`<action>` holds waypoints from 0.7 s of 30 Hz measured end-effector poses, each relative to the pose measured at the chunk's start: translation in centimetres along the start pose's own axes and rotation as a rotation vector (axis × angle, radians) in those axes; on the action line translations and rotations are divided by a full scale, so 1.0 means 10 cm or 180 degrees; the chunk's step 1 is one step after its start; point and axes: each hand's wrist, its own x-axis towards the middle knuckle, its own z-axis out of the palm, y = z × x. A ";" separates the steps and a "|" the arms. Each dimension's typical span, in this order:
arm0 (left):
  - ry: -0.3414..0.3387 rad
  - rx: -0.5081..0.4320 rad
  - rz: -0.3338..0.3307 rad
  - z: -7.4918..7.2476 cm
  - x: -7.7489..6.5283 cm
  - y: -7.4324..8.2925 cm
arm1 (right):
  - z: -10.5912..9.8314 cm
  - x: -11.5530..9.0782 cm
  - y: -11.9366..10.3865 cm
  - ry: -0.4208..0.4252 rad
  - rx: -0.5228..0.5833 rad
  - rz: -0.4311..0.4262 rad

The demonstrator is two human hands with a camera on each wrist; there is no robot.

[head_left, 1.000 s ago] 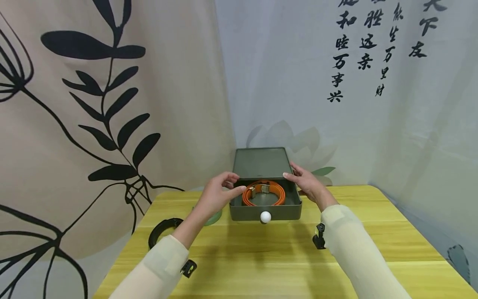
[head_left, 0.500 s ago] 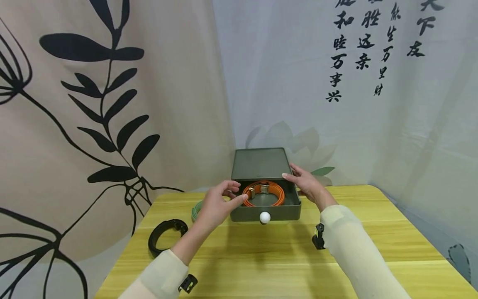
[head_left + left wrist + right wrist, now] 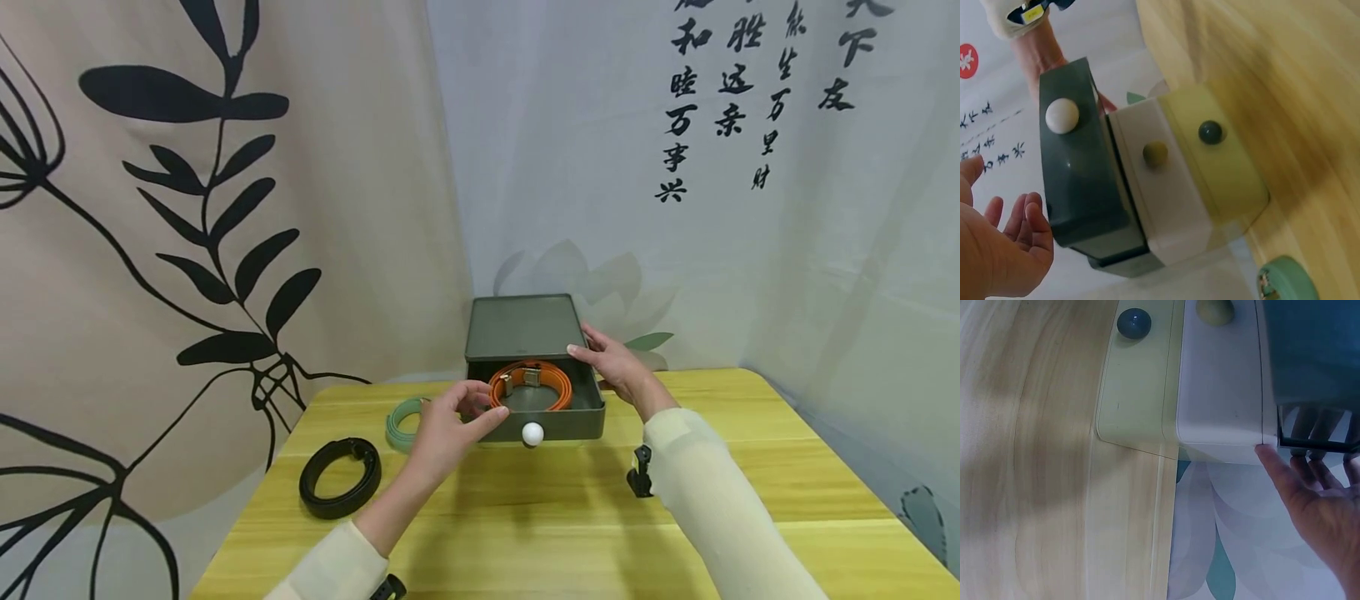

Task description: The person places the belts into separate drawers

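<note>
A small drawer cabinet has a dark green top drawer [image 3: 573, 426] pulled out, with a white round knob [image 3: 532, 434] on its front. Inside it lies a coiled orange belt [image 3: 562, 385] with a metal buckle. My left hand [image 3: 447, 429] is at the drawer's front left corner, its fingers loosely bent and holding nothing. Beside that corner the left wrist view shows the same hand [image 3: 1007, 250] with its palm turned up. My right hand [image 3: 618, 367] rests against the cabinet's right side, its thumb at the top edge. One fingertip touches the white middle drawer [image 3: 1225, 394].
On the table [image 3: 600, 533], left of the cabinet, lie a coiled green belt [image 3: 394, 429] and a coiled black belt [image 3: 337, 505]. Below the white drawer sits a yellow-green drawer [image 3: 1219, 162]. A printed curtain [image 3: 360, 208] hangs close behind the cabinet.
My left hand has moved from the drawer's left side forward and right to its front corner, uncovering the green and black belts. My right hand stays in place.
</note>
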 end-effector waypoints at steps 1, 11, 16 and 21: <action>0.0007 -0.0008 -0.0011 0.02 -0.01 -0.01 | 0.00 0.00 0.00 0.0000 -0.0003 0.0002; 0.0049 -0.0074 0.0034 0.14 -0.09 -0.06 | 0.00 0.00 0.00 0.0004 0.0007 0.0014; 0.0054 -0.0161 0.0003 0.20 -0.12 -0.09 | 0.00 0.01 0.00 0.0023 0.0007 0.0028; 0.0085 -0.0187 -0.0005 0.27 -0.14 -0.13 | 0.00 0.01 -0.01 0.0044 0.0004 0.0038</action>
